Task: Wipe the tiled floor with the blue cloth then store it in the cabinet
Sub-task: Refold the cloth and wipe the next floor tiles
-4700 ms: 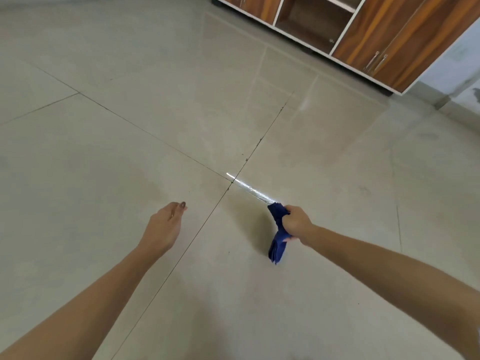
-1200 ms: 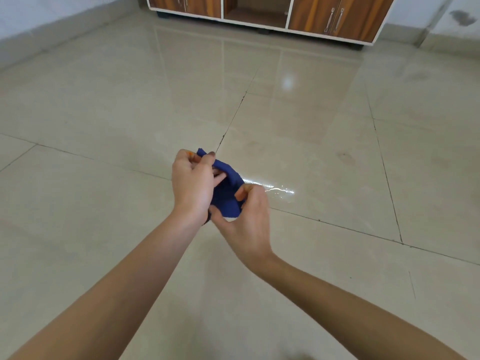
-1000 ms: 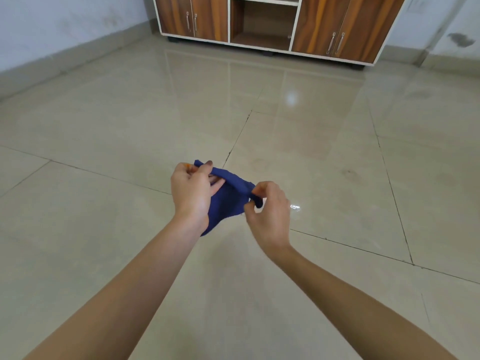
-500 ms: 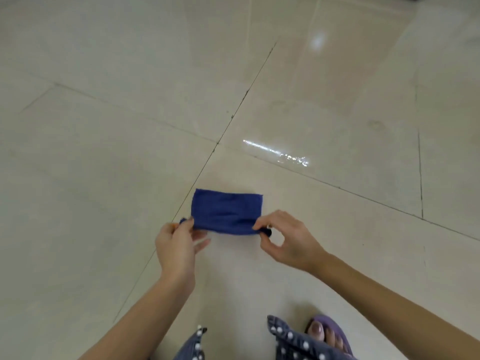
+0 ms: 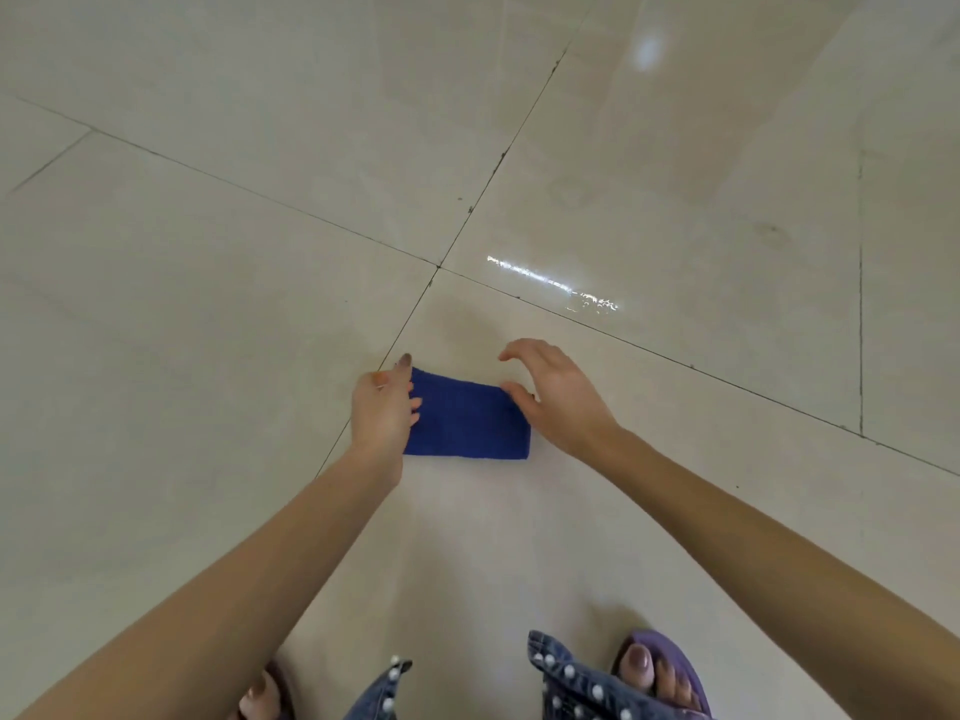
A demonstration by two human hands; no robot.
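The blue cloth (image 5: 467,420) is folded into a flat rectangle and held low over the tiled floor (image 5: 208,304), just right of a grout line. My left hand (image 5: 382,410) pinches its left edge between thumb and fingers. My right hand (image 5: 558,394) is at the cloth's right end with fingers spread and lifted. Only its thumb touches the upper right corner. The cabinet is out of view.
A shiny wet streak (image 5: 553,283) lies on the tile beyond the cloth, along a grout joint. My feet in purple sandals (image 5: 662,667) and beaded denim hems (image 5: 576,683) are at the bottom edge. Pale glossy tiles fill the rest.
Half a second ago both hands pinched the cloth's near edge. Now my right hand has let go and opened, and the cloth sits lower and nearer to me, held by my left hand.
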